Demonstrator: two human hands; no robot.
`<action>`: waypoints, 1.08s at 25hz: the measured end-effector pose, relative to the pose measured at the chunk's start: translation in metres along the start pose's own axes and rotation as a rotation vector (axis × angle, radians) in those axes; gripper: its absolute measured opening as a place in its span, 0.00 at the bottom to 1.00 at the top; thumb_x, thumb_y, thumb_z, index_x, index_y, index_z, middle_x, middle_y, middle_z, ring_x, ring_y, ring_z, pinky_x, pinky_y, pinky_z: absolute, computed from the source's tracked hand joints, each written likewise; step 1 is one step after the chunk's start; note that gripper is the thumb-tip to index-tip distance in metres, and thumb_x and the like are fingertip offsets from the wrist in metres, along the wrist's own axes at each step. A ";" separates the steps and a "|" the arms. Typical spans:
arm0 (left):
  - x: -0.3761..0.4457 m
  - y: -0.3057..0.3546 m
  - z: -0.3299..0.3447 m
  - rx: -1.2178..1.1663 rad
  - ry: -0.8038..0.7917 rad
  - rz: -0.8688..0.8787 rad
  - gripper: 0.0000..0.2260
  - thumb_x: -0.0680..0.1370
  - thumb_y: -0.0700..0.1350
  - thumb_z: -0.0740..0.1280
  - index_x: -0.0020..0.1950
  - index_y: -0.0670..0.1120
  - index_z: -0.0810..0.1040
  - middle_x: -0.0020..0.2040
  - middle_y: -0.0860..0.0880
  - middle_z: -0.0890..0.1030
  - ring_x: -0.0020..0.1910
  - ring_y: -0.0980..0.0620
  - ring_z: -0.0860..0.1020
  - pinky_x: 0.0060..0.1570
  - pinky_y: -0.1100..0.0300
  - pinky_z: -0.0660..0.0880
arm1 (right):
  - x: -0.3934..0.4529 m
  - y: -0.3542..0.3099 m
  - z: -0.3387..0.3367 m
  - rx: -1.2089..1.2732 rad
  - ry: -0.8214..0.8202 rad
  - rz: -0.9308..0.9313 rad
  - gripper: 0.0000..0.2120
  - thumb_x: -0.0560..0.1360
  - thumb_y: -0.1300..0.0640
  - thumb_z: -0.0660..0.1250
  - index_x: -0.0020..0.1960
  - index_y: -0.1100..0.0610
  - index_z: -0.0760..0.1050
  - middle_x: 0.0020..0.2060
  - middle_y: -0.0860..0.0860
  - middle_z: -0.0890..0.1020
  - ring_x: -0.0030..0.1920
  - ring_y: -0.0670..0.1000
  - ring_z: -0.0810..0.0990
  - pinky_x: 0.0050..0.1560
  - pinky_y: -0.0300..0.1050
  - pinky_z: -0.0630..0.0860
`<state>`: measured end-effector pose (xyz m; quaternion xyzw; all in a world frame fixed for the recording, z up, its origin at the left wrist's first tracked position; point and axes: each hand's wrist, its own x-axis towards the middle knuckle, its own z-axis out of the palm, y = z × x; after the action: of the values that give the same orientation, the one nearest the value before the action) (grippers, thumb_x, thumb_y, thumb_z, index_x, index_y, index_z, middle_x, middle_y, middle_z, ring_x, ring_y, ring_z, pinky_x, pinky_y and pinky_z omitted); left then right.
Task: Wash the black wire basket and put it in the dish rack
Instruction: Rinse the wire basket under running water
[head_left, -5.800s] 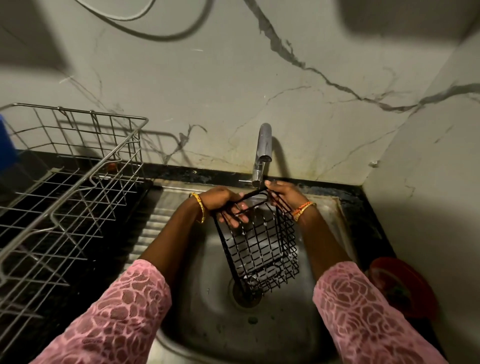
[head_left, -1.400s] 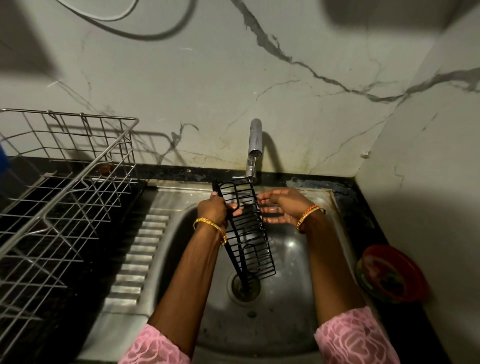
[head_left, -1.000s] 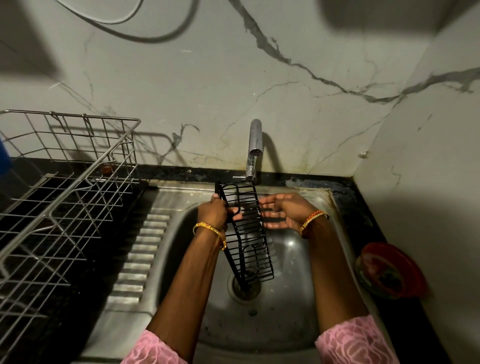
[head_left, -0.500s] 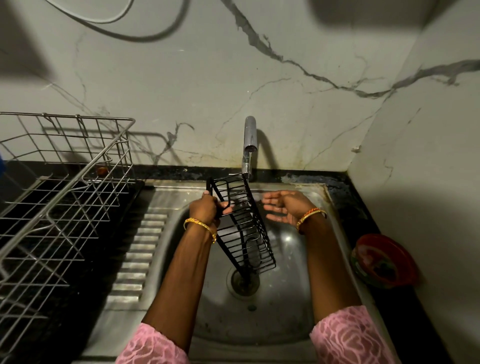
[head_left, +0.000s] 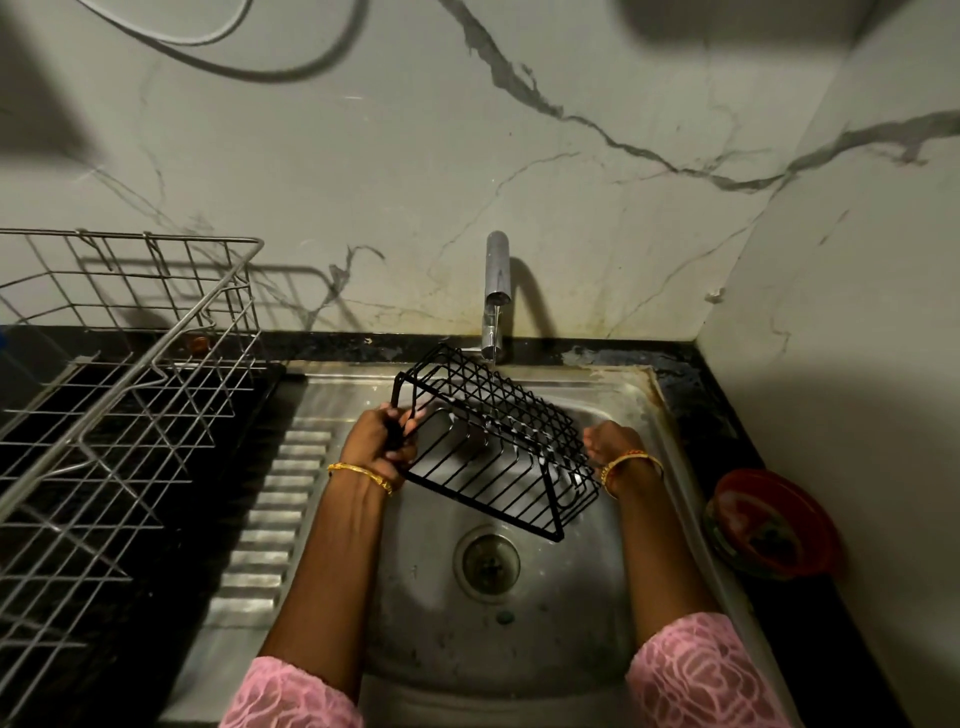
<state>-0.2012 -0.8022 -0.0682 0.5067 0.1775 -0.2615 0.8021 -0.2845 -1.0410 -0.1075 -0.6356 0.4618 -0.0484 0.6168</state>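
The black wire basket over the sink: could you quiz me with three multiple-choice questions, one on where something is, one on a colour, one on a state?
1. Where is the dish rack?
A. left of the sink
B. right of the sink
C. hung on the wall

2. What colour is the bowl on the counter?
A. blue
B. red
C. white

3. What is the tap doing?
A. running
B. off
C. removed

Answers: 1 A, the rack stands on the left counter. 2 B, its rim is red. 3 A, a thin stream falls onto the black wire basket, which the left hand grips.
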 end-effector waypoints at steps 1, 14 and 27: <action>0.000 0.002 -0.002 0.001 -0.002 -0.006 0.15 0.79 0.35 0.47 0.36 0.48 0.61 0.22 0.49 0.77 0.13 0.60 0.65 0.11 0.73 0.51 | 0.000 0.001 -0.001 -0.032 -0.014 0.013 0.11 0.76 0.64 0.58 0.38 0.61 0.74 0.37 0.58 0.73 0.30 0.50 0.67 0.34 0.41 0.62; -0.024 0.025 -0.032 -0.004 0.057 0.045 0.17 0.80 0.35 0.46 0.35 0.47 0.61 0.21 0.49 0.77 0.13 0.61 0.65 0.11 0.73 0.50 | -0.003 0.002 0.028 -0.010 -0.206 0.166 0.13 0.79 0.57 0.55 0.60 0.58 0.72 0.54 0.56 0.74 0.55 0.56 0.74 0.49 0.48 0.67; -0.037 0.029 -0.043 -0.045 0.074 0.055 0.15 0.79 0.35 0.48 0.34 0.47 0.62 0.23 0.48 0.78 0.12 0.59 0.62 0.10 0.71 0.52 | -0.008 -0.002 0.042 -0.020 -0.279 0.144 0.16 0.79 0.56 0.55 0.64 0.57 0.70 0.66 0.57 0.70 0.66 0.57 0.67 0.53 0.47 0.64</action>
<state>-0.2143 -0.7439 -0.0452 0.5027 0.1987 -0.2164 0.8130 -0.2615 -1.0049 -0.1119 -0.6077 0.4166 0.0893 0.6702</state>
